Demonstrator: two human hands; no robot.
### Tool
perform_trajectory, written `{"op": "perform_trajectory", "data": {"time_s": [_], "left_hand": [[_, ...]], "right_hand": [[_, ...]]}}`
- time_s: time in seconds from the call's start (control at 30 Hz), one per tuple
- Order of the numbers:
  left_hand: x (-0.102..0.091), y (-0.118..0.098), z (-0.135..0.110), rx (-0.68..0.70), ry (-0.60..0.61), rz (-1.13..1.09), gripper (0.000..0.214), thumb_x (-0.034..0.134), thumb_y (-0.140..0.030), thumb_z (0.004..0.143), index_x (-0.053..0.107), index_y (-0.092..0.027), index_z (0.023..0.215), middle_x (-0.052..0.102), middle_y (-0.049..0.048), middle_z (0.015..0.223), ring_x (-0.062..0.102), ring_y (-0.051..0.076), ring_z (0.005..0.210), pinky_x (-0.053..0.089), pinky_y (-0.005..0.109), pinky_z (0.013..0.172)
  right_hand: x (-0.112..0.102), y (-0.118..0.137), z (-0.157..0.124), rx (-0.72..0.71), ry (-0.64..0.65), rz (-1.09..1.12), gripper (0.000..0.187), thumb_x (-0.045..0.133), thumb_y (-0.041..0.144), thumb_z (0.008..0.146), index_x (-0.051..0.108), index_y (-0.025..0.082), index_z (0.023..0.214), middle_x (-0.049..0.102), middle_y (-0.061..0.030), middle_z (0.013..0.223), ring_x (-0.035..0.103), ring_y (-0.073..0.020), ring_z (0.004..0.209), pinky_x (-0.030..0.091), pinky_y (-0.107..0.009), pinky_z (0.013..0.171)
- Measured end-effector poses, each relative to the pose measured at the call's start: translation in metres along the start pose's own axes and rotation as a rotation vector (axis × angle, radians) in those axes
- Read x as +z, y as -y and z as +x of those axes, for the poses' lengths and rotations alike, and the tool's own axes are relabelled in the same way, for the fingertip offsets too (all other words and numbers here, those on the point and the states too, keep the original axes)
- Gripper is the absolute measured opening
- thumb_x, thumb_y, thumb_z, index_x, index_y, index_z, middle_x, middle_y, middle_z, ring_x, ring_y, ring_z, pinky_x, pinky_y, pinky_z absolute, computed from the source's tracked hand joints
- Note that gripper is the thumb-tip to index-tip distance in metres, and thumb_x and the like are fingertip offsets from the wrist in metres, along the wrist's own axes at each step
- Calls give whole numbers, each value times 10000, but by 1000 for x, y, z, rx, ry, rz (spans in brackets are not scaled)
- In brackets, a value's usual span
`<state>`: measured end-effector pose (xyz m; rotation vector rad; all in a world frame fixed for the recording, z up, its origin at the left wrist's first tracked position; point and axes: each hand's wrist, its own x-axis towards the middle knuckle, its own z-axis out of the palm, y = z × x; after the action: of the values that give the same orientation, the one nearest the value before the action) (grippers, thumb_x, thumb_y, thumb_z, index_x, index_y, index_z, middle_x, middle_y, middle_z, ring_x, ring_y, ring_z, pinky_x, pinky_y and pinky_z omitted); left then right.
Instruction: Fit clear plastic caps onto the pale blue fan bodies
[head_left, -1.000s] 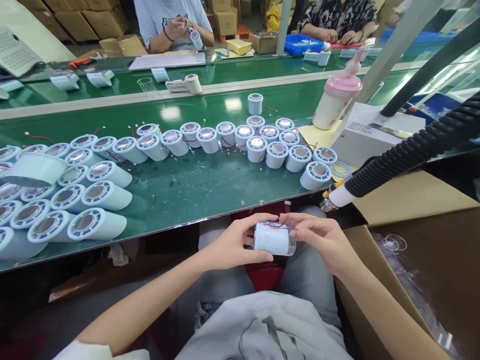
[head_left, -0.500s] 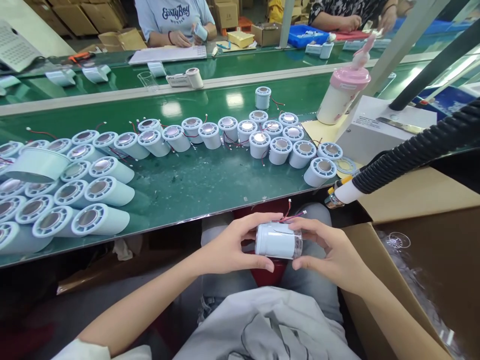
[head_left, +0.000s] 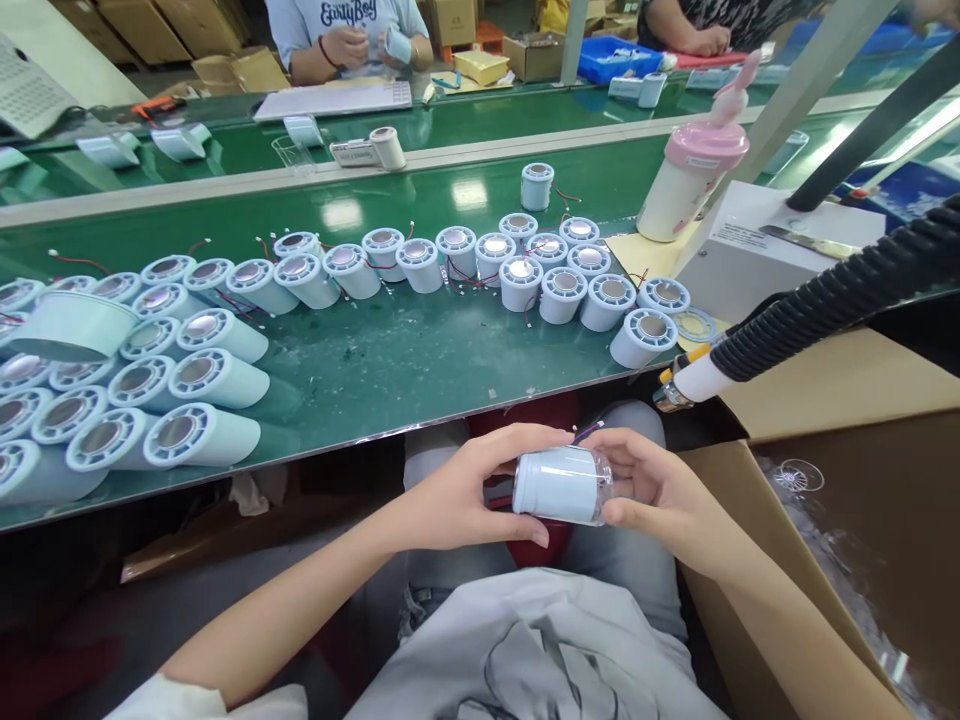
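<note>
Both hands hold one pale blue cylinder [head_left: 559, 485] on its side above my lap, just below the table edge. My left hand [head_left: 469, 490] grips its left end with thumb under and fingers over. My right hand [head_left: 660, 490] cups the clear right end, where thin red wires stick out. On the green belt [head_left: 390, 365] lie several like cylinders [head_left: 202, 375] on their sides at the left, and several more stand upright [head_left: 566, 285] toward the right.
A black ribbed hose with a white and yellow nozzle [head_left: 694, 380] reaches in from the right. An open cardboard box [head_left: 840, 470] stands at my right. A pink-capped bottle [head_left: 686, 180] and a white box [head_left: 765, 250] sit back right. Other people work across the far belt.
The cylinder has been turned in my hands and lowered slightly; the wires that lay across its side now stick out near my right fingers. My view has tilted down a little.
</note>
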<state>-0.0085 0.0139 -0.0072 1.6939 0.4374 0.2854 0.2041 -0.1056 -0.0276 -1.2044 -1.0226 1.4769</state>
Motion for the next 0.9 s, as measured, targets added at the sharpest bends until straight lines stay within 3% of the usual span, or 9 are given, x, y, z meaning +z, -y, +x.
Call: {"op": "perform_trajectory", "data": {"time_s": [0.13, 0.3, 0.53, 0.7, 0.8, 0.9], "left_hand": [[0, 0, -1, 18, -3, -2, 706, 840, -316, 694, 557, -283, 1340, 562, 95, 1401, 506, 311, 1318, 430, 466, 1104], [0, 0, -1, -32, 10, -62, 715, 840, -268, 695, 549, -294, 1348, 569, 78, 1378, 546, 273, 1272, 476, 396, 1061], [3, -1, 4, -119, 27, -194, 747, 849, -203, 668, 548, -271, 1349, 540, 86, 1421, 540, 285, 1282, 458, 407, 1082], [1, -2, 11, -178, 34, -198, 704, 832, -229, 690, 547, -235, 1333, 583, 93, 1340, 607, 267, 1168, 523, 375, 995], [-1, 1, 15, -209, 10, -177, 610, 812, -267, 716, 575, -244, 1277, 597, 77, 1299, 629, 247, 1096, 560, 324, 917], [-3, 13, 25, -254, -71, -168, 563, 829, -353, 685, 600, -273, 1193, 610, 60, 1257, 650, 216, 924, 593, 255, 731]], "right_hand": [[3, -1, 1, 40, -31, 46, 473, 785, 478, 780, 583, 216, 1118, 652, -64, 1000, 646, -185, 855, 574, -272, 701], [5, -4, 4, 99, -54, 112, 449, 759, 515, 778, 585, 209, 1057, 669, -49, 915, 661, -190, 785, 580, -278, 641], [5, -13, 5, 127, -68, 268, 457, 758, 514, 781, 555, 197, 1042, 651, -17, 843, 637, -140, 657, 561, -250, 587], [6, -16, 5, 90, -82, 217, 373, 690, 481, 846, 540, 206, 1049, 631, 3, 810, 619, -138, 644, 544, -259, 602], [4, -10, -5, -19, -184, 105, 265, 664, 367, 878, 549, 213, 1060, 636, -4, 876, 605, -144, 741, 513, -244, 643], [-8, -4, -29, -166, -418, -10, 266, 689, 301, 838, 562, 215, 1056, 637, -2, 926, 588, -144, 773, 485, -250, 684]]}}
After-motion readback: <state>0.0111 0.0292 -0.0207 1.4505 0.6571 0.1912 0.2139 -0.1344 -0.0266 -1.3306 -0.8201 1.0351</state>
